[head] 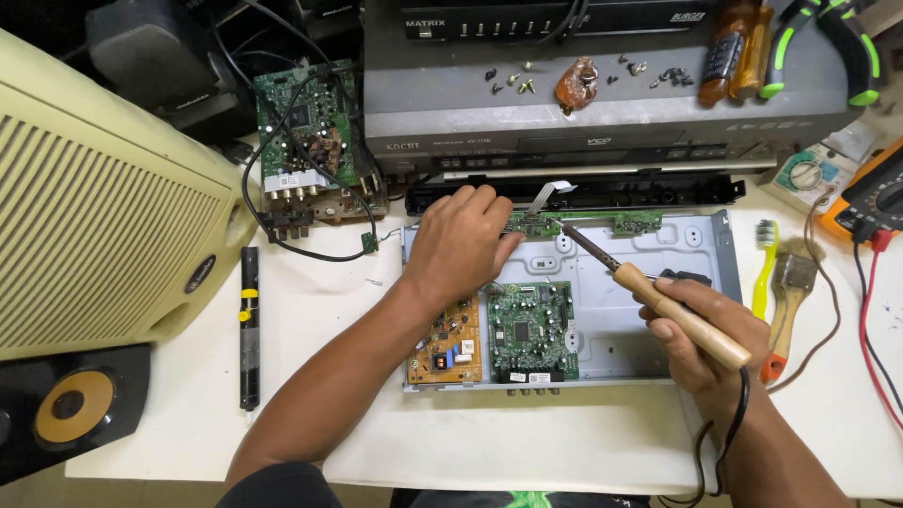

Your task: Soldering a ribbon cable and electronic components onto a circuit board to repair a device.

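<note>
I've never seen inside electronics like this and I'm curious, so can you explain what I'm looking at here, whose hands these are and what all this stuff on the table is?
This is one picture from a camera worn on a person's head, looking down at their own two bare hands over a white table.

The right hand holds a soldering iron by its wooden handle; its metal tip touches a narrow green circuit strip. The left hand rests on that strip's other end.

Below lies an opened metal chassis with a green circuit board and an orange-brown board inside.

Around it: a cream speaker cabinet, another loose green board with wires, a grey player with small screws on top, a toothbrush, a paintbrush and a multimeter.
</note>
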